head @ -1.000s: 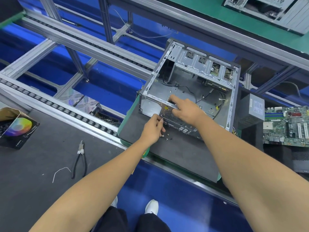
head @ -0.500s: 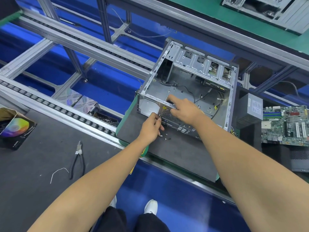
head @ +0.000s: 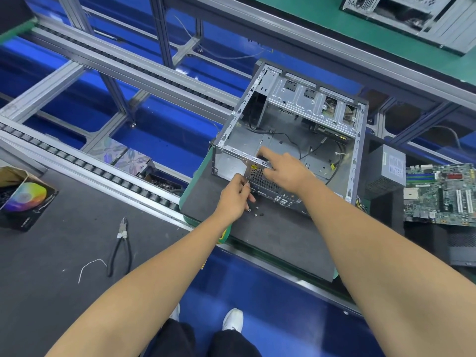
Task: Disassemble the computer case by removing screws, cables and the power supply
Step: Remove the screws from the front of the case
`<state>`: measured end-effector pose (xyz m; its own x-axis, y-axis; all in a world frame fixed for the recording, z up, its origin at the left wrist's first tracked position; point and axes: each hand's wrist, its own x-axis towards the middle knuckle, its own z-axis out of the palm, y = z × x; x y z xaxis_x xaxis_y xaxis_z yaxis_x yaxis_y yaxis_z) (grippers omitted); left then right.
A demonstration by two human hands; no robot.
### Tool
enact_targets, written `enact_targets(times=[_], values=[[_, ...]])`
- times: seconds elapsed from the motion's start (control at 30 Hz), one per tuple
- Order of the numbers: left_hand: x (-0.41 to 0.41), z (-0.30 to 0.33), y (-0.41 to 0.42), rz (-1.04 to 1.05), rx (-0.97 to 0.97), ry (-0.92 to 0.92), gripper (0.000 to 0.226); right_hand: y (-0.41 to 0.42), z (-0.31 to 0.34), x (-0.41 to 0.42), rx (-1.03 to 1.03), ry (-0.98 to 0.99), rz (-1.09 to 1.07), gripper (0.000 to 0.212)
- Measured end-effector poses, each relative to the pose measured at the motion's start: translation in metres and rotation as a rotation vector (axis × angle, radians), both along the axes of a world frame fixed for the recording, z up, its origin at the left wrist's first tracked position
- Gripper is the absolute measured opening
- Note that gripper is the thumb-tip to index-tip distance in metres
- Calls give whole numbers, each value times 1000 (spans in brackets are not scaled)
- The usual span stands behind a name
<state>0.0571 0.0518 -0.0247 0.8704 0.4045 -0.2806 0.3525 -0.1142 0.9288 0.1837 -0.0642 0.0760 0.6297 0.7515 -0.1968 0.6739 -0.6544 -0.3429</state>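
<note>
The left hand (head: 235, 195) pinches something tiny at the near wall of the open grey metal computer case (head: 291, 140). It looks like a small screw, but it is too little to be sure. The right hand (head: 286, 171) rests on the case's near top rail, with its pointing finger straight out over the inside and the other fingers curled on the rail.

The case sits on a dark mat (head: 270, 235) on the green-edged desk (head: 334, 274), close to the mat's far left corner. A few small loose screws (head: 255, 212) lie on the mat just beside the left hand. Thin black cables (head: 296, 143) are inside the case. The grey box-shaped power supply (head: 386, 168) stands outside the case, near its right side, next to a green circuit board (head: 440, 194).

To do this step well, I think the right hand should hold the case firm so it does not slide. The left hand should turn the screw gently and straight, then put it down with the others so it does not roll away.

Black-handled cutters (head: 121, 243) lie on the grey desk at the left.
</note>
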Motion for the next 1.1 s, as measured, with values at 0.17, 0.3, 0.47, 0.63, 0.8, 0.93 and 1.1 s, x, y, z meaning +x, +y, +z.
enact_targets(times=[0.17,0.3,0.47,0.63,0.8,0.93,1.1], values=[[1,0,2,4,-20,18,14,0,1,0,1,5,0,27],[2,0,3,-5,-18,22,15,0,2,0,-3,5,3,27],[0,2,0,0,12,12,14,0,2,-1,-2,8,5,27],[2,3,-3,8,26,8,13,0,2,-1,-8,0,0,27],[1,2,-2,-10,179,37,11,0,1,0,-16,-10,3,26],[-2,3,1,-60,192,70,24,0,0,0,-14,-5,0,25],[0,3,3,21,50,155,19,0,-1,0,-3,-9,0,25]])
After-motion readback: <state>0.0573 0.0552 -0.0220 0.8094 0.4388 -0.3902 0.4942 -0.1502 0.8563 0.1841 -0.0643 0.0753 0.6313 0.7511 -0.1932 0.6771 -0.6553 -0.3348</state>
